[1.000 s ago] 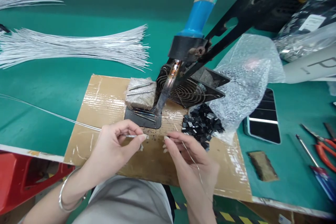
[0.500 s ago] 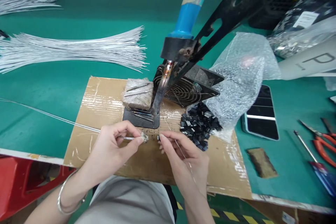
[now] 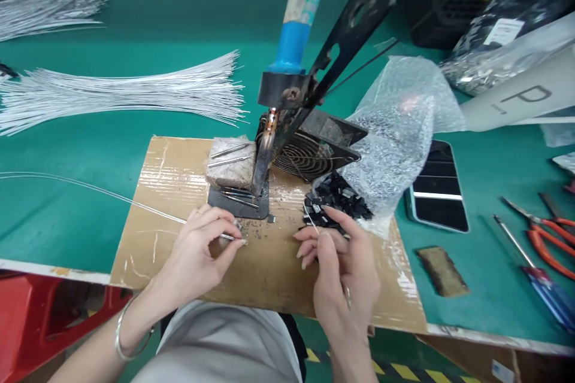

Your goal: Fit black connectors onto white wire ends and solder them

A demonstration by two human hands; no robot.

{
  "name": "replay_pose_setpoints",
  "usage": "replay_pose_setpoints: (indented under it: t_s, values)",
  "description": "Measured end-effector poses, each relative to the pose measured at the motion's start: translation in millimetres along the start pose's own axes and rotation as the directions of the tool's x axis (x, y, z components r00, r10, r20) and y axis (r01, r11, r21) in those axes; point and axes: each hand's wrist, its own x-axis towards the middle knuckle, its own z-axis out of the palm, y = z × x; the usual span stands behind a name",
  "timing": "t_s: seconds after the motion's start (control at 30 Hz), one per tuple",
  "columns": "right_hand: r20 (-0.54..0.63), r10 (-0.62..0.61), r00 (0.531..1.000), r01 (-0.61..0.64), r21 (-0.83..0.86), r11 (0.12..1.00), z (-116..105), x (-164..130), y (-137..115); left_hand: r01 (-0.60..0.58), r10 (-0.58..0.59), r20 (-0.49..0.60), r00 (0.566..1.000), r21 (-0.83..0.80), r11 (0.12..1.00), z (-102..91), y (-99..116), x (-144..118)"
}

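Note:
My left hand (image 3: 202, 248) is closed in a pinch on thin white wires (image 3: 148, 207), near their right ends. Their tips are mostly covered by my fingers. My right hand (image 3: 344, 263) hovers at the near edge of a pile of small black pieces (image 3: 344, 197), thumb and index finger apart. A thin solder wire (image 3: 311, 218) sticks out from among its fingers; the rest of the wire is hidden in the hand. One small dark piece (image 3: 271, 219) lies on the cardboard (image 3: 166, 167). Above it, a blue-handled soldering iron (image 3: 291, 42) points down in a black stand.
A wrapped block (image 3: 231, 170) with metal tips stands beside the iron, a fan with a wire grille (image 3: 305, 158) behind. Farther out are a white wire bundle (image 3: 121, 96), bubble wrap (image 3: 395, 114), a phone (image 3: 438, 191), a sponge (image 3: 442, 271), a screwdriver (image 3: 534, 275) and pliers (image 3: 550, 239).
My right hand has moved right, away from my left hand, to the black pile, and its thumb and index finger have parted. A small dark piece now lies by the plate. The view shifted slightly.

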Motion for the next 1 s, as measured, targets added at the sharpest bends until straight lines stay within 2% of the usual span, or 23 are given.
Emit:
replay_pose_setpoints:
  t_s: [0.13, 0.27, 0.4, 0.47, 0.53, 0.6, 0.67, 0.73, 0.87, 1.0]
  values:
    - [-0.034, -0.071, 0.997, 0.072, 0.031, 0.997, -1.7, -1.9, 9.2, -0.061, 0.061, -0.036, 0.997, 0.011, 0.998, 1.4, -1.2, -2.1]
    - [-0.048, -0.151, 0.987, 0.154, 0.057, 0.986, -3.3, 1.6, 17.4, -0.092, 0.086, -0.088, 0.992, -0.061, 0.994, 0.2, 0.1, -4.8]
    - [-0.104, -0.15, 0.983, 0.16, 0.097, 0.982, -5.3, -3.3, 17.5, -0.086, 0.065, -0.259, 0.964, -0.07, 0.994, -6.5, 2.6, -13.5]
    - [-0.043, -0.114, 0.993, 0.12, 0.164, 0.979, -7.0, -12.6, 13.2, -0.057, 0.026, -0.275, 0.961, -0.104, 0.993, -12.0, 6.5, -20.6]
    - [0.141, -0.037, 0.989, 0.002, 0.241, 0.971, -9.0, -24.7, 6.5, -0.034, 0.003, -0.182, 0.983, -0.168, 0.985, -17.5, 14.0, -27.9]
    - [0.351, 0.021, 0.936, -0.118, 0.259, 0.958, -10.5, -36.0, -0.8, -0.006, 0.006, -0.002, 1.0, -0.221, 0.975, -21.4, 24.1, -33.6]
    - [0.474, 0.031, 0.88, -0.159, 0.231, 0.96, -10.8, -43.7, -6.5, 0.024, 0.019, 0.173, 0.985, -0.242, 0.97, -22.4, 34.2, -36.5]
    - [0.514, 0.057, 0.856, -0.185, 0.203, 0.962, -9.8, -47.3, -9.8, 0.059, 0.015, 0.277, 0.961, -0.257, 0.965, -20.9, 41.6, -37.2]
    - [0.494, 0.128, 0.86, -0.261, 0.211, 0.942, -9.4, -46.7, -10.6, 0.155, -0.051, 0.335, 0.941, -0.29, 0.945, -17.5, 45.5, -37.2]
    - [0.485, 0.03, 0.874, -0.178, 0.261, 0.949, -29.9, -31.0, -5.6, 0.261, -0.143, 0.348, 0.927, -0.322, 0.91, -21.6, 44.2, -39.2]
